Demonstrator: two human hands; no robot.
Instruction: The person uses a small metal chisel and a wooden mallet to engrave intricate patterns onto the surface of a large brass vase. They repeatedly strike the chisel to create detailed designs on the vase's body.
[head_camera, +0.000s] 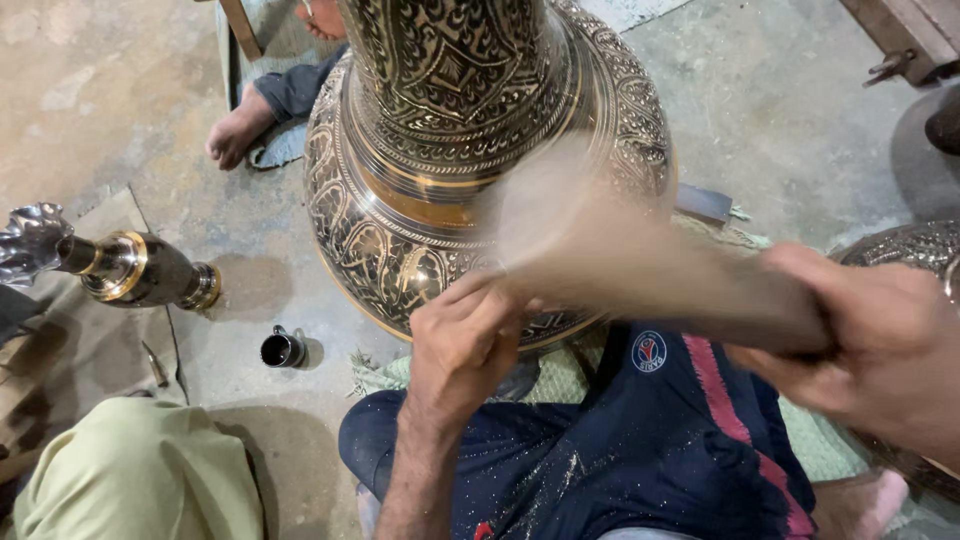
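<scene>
Brass gleams from the large engraved vase with its dark floral pattern and wide round belly (440, 150), which stands on the concrete floor (790, 110) right in front of your knees. Your left hand (462, 340) is pinched narrow against the lower curve of that belly, fingertips touching the metal; whether a small tool sits between them you cannot tell. Your right hand (880, 340) is closed around the handle end of a long wooden mallet (640, 260), whose blurred head lies across the vase's shoulder just above your left hand. You sit in dark blue shorts with a red stripe (640, 440), with a green woven mat (560, 370) under the vase's near side. To your left on the floor lies a smaller dark brass vase with a golden collar (140, 270), tipped on its side, and a small dark metal cup (282, 348) stands near it. Another person's bare foot (236, 128) rests on the floor beyond the big vase, and a pale green trouser knee (130, 470) fills the near left corner.
</scene>
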